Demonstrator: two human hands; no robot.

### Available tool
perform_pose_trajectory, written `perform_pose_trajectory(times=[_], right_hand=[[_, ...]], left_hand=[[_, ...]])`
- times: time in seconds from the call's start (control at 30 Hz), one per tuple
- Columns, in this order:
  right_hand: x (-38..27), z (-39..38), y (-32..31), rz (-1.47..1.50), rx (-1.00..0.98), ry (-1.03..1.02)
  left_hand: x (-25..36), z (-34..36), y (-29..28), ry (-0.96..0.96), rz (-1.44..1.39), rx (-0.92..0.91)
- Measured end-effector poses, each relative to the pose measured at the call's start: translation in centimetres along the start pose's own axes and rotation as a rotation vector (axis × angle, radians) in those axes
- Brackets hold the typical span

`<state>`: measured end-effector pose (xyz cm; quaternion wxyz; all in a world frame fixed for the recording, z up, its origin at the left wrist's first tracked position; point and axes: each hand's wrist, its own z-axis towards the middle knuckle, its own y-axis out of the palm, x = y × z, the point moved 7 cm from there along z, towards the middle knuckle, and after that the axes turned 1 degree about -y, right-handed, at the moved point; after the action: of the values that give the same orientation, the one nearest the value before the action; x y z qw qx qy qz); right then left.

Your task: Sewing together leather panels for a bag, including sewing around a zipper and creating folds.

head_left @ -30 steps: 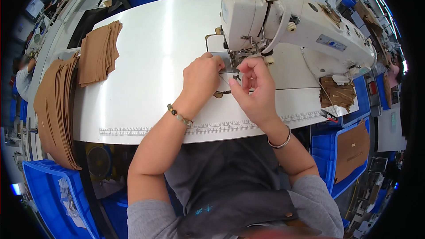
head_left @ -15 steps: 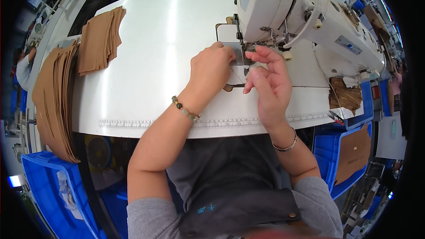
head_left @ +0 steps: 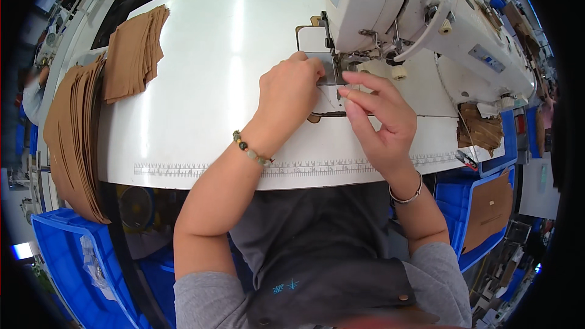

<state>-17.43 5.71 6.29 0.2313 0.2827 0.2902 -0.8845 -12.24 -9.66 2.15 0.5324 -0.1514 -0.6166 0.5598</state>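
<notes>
A white sewing machine (head_left: 365, 15) stands at the right of the white table, its needle area above a metal plate (head_left: 323, 61). My left hand (head_left: 289, 88) rests at the left of that plate, fingers curled and pressed together; whatever they pinch is hidden. Close to the needle area, on its near right side, is my right hand (head_left: 387, 119), palm partly turned up. Its fingers are stretched out and apart, and no held thing shows. A faint thin line, perhaps thread, crosses the light plate between the hands.
Brown fabric-like pieces lie in a stack (head_left: 135, 55) at the far left, with a larger draped stack (head_left: 76, 140) beside it. More brown pieces (head_left: 479, 128) sit at the right. Blue bins (head_left: 73, 268) flank the table (head_left: 201, 85). A printed ruler (head_left: 304, 171) runs along its near edge.
My right hand has moved slightly right and nearer, and its fingers have straightened toward the needle area. My left hand stays curled at about the same spot.
</notes>
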Motion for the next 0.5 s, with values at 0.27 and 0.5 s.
perform_pose_trajectory(times=[0.27,0.5], right_hand=[[2.0,-4.3,-5.7,-0.116,0.084,0.183],[2.9,-4.9,-5.4,-0.071,0.041,0.182]], left_hand=[[-2.1,-0.6,-3.3,0.035,0.082,-0.037],[-5.2,-0.3,-5.8,-0.109,0.240,-0.055]])
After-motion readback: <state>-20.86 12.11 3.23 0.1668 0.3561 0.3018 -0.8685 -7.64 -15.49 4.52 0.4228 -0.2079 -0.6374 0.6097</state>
